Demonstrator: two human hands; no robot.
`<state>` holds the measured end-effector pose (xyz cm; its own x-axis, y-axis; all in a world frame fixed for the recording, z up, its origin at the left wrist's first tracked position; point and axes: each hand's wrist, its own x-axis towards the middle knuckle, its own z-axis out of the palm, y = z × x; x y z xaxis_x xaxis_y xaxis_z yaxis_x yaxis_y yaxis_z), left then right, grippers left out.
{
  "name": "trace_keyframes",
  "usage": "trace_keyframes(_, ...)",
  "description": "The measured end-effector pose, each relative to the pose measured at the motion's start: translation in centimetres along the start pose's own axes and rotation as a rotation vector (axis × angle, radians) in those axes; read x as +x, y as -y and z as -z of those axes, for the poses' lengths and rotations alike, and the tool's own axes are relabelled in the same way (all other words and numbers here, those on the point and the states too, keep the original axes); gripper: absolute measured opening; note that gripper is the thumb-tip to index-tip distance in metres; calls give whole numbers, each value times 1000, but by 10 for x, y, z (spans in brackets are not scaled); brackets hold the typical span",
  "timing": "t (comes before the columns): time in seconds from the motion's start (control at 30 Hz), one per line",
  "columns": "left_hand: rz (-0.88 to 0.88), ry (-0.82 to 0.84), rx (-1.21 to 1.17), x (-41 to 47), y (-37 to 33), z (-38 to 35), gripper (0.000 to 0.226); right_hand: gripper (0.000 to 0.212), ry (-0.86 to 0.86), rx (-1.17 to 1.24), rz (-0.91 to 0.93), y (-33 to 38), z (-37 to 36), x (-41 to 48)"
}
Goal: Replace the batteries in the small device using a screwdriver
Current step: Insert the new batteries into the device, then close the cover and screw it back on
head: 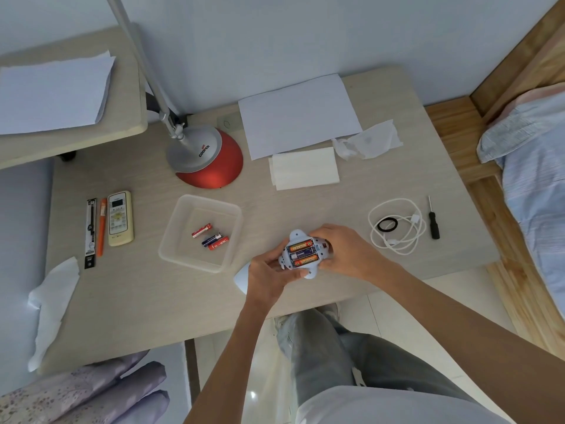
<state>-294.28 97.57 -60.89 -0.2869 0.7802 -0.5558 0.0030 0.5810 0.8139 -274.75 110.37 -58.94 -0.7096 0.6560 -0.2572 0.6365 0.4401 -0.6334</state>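
Near the front edge of the worktop [128, 307], both hands hold the small white device [302, 253] just above the surface, its battery bay open and facing up. Three batteries sit side by side in the bay [302, 254], two orange with a dark one between them. The left hand [269, 275] cups the device from the near left, fingers [292, 274] curled closed around its lower edge with the thumb lying along the near rim. The right hand [344, 250] grips the far right side, fingers bent over the top edge and thumb tucked against the side, so both hands are clamped on the device. A white rounded piece [241, 278] shows under the left hand; what it is cannot be told.

Left of the hands stands a clear plastic tray [183, 258] with three loose batteries [211, 236] lying in it. Right of the hands lies a coiled white cable [397, 228] with a black ring [387, 224] inside the coil, and just beyond it to the right the black-handled screwdriver [433, 221], untouched. At the far left lie a remote control [120, 218], an orange pen [101, 226] and a black packet [90, 232]. Farther back stand a red-based lamp [208, 157], folded tissue [304, 168] and a white paper sheet [298, 114].
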Motion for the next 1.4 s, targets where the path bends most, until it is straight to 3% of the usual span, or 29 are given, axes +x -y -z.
trace_keyframes(0.1, -59, -48, 142, -11, -10, -3, 80, 56, -18, 21, -7, 0, -2, 0)
trace_keyframes(0.27, -378, -261, 488, -39, -11, 24, 70, 50, -31, 50, -17, -1, -4, -2)
trace_keyframes(0.37, -472, -341, 674, -51, -7, 52, 68, 46, -31, 56, -19, -1, -5, -2)
trace_keyframes(0.67, -470, -219, 1030, -49, 22, 67, 60, 45, -24, 36, -16, -2, -7, -3)
trace_keyframes(1.0, -478, -154, 1006, -38, 27, 65, 48, 45, -9, 32, -31, 0, -7, -3)
trace_keyframes(1.23, -585, -104, 701, -38, -33, 44, 45, 43, -20, 31, -45, 2, -8, -3)
trace_keyframes(1.4, -742, -55, 727, -25, -55, 25, 45, 39, -37, 34, -48, 4, -7, -4)
